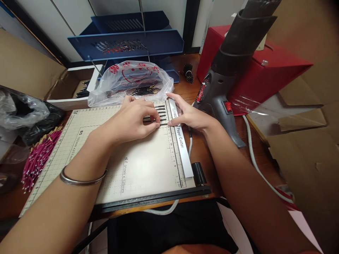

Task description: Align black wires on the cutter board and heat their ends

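A cream paper cutter board (148, 169) with printed grid lines lies in front of me, a silver strip (182, 151) along its right side. Several thin black wire-like pieces (162, 112) lie in a row near that strip, their left parts hidden by my left hand. My left hand (135, 120) rests over the board, thumb and forefinger pinched on the nearest black piece. My right hand (192, 114) is over the silver strip with thumb and forefinger spread apart. Its thumb tip is at the right end of the nearest piece.
Behind the board is a clear plastic bag (106, 86) with black, gold-tipped pieces. A white box (66, 102), blue rack (127, 44) and black bundle (188, 73) stand around it. Magenta wires (42, 155) lie left. A grey heat gun (225, 88) and red box (286, 67) stand right.
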Tool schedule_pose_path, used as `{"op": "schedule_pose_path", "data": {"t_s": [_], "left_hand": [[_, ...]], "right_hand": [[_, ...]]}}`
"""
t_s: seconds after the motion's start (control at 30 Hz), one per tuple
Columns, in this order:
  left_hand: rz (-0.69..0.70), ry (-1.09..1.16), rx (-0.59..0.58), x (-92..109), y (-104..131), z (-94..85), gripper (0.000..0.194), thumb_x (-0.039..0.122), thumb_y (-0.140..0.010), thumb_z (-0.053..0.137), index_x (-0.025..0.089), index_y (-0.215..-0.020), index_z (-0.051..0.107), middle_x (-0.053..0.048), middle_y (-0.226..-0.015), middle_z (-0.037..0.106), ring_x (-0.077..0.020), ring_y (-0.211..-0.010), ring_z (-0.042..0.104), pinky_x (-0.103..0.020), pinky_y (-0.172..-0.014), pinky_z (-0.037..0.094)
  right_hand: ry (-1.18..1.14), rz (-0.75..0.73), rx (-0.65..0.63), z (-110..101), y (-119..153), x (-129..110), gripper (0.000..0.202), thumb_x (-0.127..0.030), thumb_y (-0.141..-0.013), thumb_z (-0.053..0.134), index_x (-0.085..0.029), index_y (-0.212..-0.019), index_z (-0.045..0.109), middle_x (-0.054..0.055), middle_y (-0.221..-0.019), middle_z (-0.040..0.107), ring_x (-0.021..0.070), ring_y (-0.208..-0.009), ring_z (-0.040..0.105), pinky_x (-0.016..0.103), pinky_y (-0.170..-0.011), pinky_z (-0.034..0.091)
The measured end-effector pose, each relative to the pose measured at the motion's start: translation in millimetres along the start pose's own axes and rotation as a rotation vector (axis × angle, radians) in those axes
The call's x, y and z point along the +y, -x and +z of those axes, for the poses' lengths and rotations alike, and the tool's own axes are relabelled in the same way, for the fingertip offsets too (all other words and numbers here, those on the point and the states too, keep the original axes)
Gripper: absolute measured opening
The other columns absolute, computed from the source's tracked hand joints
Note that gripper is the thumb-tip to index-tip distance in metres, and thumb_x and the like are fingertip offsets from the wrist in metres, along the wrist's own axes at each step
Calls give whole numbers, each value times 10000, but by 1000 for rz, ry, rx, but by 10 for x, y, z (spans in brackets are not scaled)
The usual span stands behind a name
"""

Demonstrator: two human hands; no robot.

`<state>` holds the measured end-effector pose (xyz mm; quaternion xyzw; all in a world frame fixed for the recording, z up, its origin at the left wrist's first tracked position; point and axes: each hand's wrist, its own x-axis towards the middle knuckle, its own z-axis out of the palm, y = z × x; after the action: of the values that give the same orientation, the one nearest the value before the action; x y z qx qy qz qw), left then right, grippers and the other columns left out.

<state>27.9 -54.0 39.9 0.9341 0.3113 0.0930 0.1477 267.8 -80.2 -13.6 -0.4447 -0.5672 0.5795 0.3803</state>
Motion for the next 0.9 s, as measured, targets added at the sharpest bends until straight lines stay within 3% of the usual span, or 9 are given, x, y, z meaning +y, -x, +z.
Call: {"op": "schedule_pose_path", "data": {"t_s": [0.27, 0.6, 0.77, 0.9], "left_hand": [[-80, -56, 108, 9, -4, -9, 296, 439, -966, 603, 227, -900, 798, -77, -1027, 785, -301, -1046, 636, -538, -1097, 332], [-120, -39, 87, -53, -16, 45, 300, 466, -990, 629, 236, -934, 813, -76, -1059, 774, -306, -1095, 648, -514, -1093, 319], [-114, -28, 81, -70, -16, 41, 290, 461, -990, 640, 237, -935, 815, -72, -1043, 773, -308, -1102, 655, -517, -1093, 316], [-109, -15, 65, -65, -12, 22, 298, 466, -988, 647, 231, -924, 819, -72, -1042, 779, -312, -1123, 658, -522, -1112, 317]], "right_hand": [[7, 39, 58, 5, -28, 46, 1164, -272, -643, 833, -305, -1697, 340, 82, -1604, 553, 425, -1567, 463, 636, -1324, 465], [5, -14, 127, 34, -91, 110, 1036, -317, -717, 840, -290, -1642, 375, 93, -1680, 518, 358, -1629, 430, 585, -1425, 297], [20, 21, 116, 44, -90, 97, 1118, -310, -694, 866, -274, -1674, 330, 125, -1702, 490, 369, -1566, 510, 596, -1402, 343], [23, 7, 113, 37, -90, 100, 1167, -319, -656, 893, -284, -1681, 337, 116, -1700, 497, 362, -1620, 454, 576, -1416, 328]]}}
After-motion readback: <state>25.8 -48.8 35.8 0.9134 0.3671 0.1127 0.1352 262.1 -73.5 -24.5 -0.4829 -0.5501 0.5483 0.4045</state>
